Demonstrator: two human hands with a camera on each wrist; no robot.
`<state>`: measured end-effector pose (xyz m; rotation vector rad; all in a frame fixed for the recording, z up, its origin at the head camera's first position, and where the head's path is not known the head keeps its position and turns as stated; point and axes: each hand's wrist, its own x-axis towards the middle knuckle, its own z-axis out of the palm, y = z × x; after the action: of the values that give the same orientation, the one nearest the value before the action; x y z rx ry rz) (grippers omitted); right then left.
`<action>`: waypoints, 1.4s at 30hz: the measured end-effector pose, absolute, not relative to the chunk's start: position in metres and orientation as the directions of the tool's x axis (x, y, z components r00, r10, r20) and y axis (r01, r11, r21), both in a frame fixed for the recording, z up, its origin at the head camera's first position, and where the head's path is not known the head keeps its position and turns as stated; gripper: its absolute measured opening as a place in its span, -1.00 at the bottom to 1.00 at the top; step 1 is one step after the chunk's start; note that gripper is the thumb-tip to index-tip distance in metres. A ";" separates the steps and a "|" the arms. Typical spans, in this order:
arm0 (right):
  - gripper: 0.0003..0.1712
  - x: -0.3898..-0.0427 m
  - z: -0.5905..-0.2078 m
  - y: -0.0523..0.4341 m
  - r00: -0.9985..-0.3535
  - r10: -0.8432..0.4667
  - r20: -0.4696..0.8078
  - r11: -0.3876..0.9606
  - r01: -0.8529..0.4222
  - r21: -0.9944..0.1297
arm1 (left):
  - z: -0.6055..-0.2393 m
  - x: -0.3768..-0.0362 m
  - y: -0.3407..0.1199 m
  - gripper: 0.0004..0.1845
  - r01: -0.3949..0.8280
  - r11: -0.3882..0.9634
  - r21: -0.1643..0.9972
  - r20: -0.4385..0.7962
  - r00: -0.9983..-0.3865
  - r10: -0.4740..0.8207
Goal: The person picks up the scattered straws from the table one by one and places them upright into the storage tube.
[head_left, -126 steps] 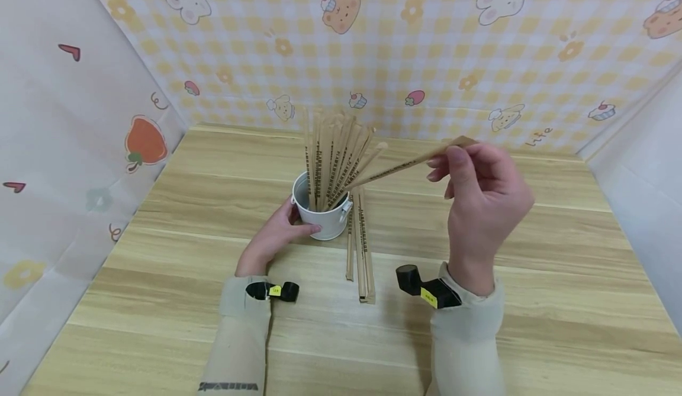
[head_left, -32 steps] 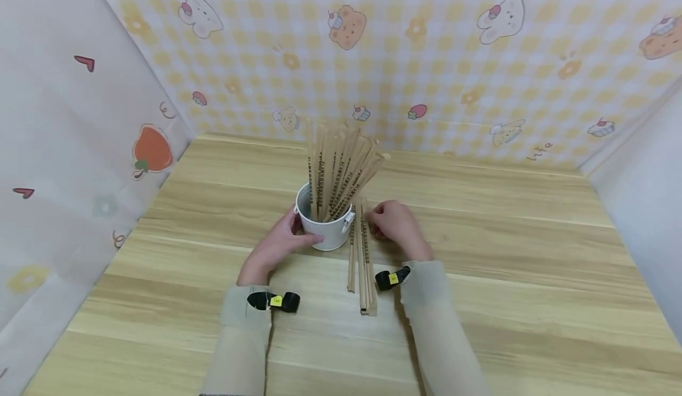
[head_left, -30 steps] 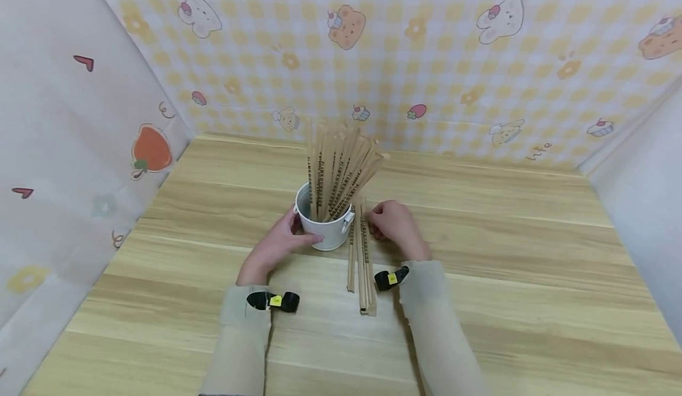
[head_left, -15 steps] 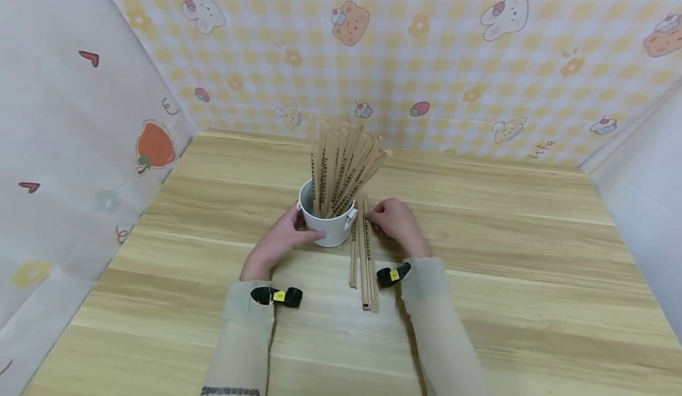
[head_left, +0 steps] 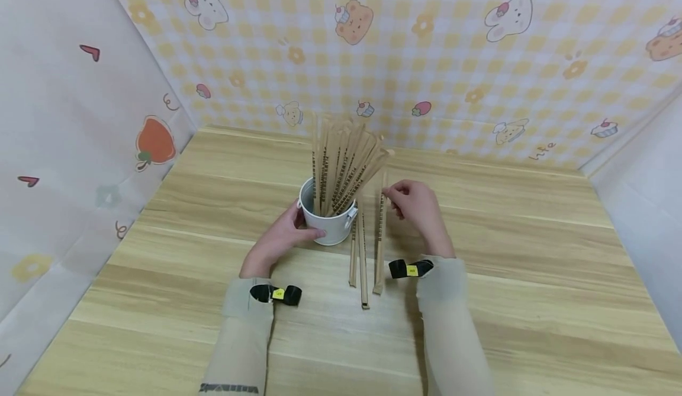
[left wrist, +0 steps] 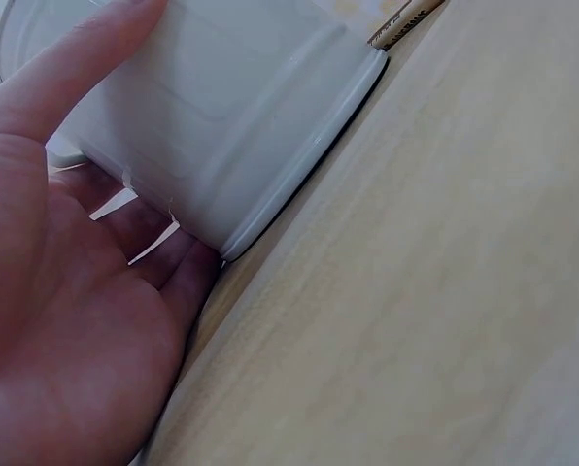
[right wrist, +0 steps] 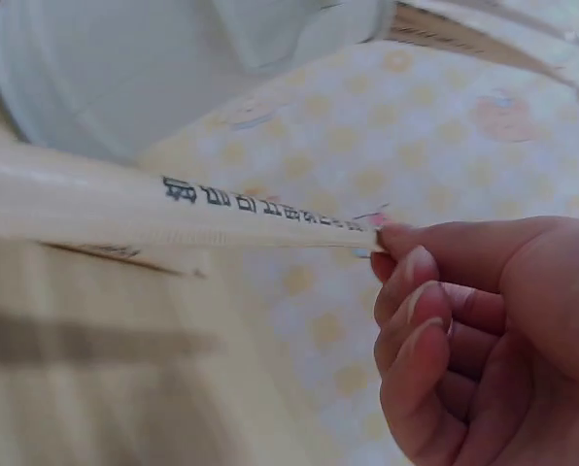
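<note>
A small white metal bucket (head_left: pixel 331 230) stands on the table, with several paper-wrapped straws (head_left: pixel 341 165) leaning out of its top. My left hand (head_left: pixel 282 236) grips the bucket from the left, thumb across its front; the left wrist view shows the fingers going round behind its wall (left wrist: pixel 221 116). Between thumb and index finger my right hand (head_left: pixel 418 203) pinches one wrapped straw (head_left: pixel 380 242), lifted to the right of the bucket. Printed characters run along this straw (right wrist: pixel 85 199) in the right wrist view. Two more wrapped straws (head_left: pixel 363 266) lie beside the bucket.
The wood-grain table (head_left: pixel 533 301) stretches out on both sides. Behind it hangs a yellow checked cloth (head_left: pixel 426 58) with cartoon prints, and a white printed sheet (head_left: pixel 64 147) borders the left.
My right hand reached from higher up down to the loose straws, then pinched one and drew it up and rightward from the others. The left hand stays on the bucket.
</note>
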<state>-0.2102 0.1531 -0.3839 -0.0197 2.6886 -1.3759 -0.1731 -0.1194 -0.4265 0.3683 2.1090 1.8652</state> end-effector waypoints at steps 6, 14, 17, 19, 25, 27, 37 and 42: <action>-0.69 -0.205 -0.365 0.156 -1.000 -0.023 0.014 0.481 -0.023 -0.876 | -0.427 -0.173 -0.120 -0.03 -0.009 0.117 0.993 -0.055 -0.919 0.391; -0.69 -0.189 -0.337 0.159 -0.972 0.087 0.217 0.372 -0.170 -0.912 | -0.427 -0.173 -0.121 -0.05 -0.003 0.114 0.993 -0.049 -0.918 0.394; -0.70 -0.179 -0.324 0.158 -0.953 0.124 0.276 0.338 -0.221 -0.915 | -0.428 -0.172 -0.120 -0.04 -0.011 0.103 0.995 -0.051 -0.918 0.393; -0.72 -0.172 -0.314 0.155 -0.934 0.152 0.323 0.311 -0.265 -0.913 | -0.427 -0.172 -0.120 -0.04 -0.014 0.102 0.995 -0.054 -0.919 0.391; -0.77 -0.153 -0.291 0.147 -0.839 0.231 0.493 0.239 -0.442 -0.865 | -0.426 -0.173 -0.119 -0.05 -0.001 0.100 0.995 -0.041 -0.915 0.401; -0.77 -0.151 -0.287 0.144 -0.808 0.243 0.537 0.222 -0.492 -0.842 | -0.426 -0.172 -0.120 -0.05 -0.010 0.103 0.995 -0.050 -0.917 0.396; -0.80 -0.145 -0.280 0.135 -0.704 0.341 0.623 0.096 -0.633 -0.768 | -0.425 -0.169 -0.122 -0.06 -0.006 0.129 0.992 -0.056 -0.920 0.387; -0.80 -0.144 -0.280 0.132 -0.693 0.366 0.621 0.059 -0.649 -0.759 | -0.422 -0.170 -0.120 -0.05 -0.017 0.135 0.991 -0.069 -0.917 0.392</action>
<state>-0.1437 0.1322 -0.2795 -0.4779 2.6299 -2.8537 -0.1703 -0.1197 -0.4222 0.3648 2.1057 1.8455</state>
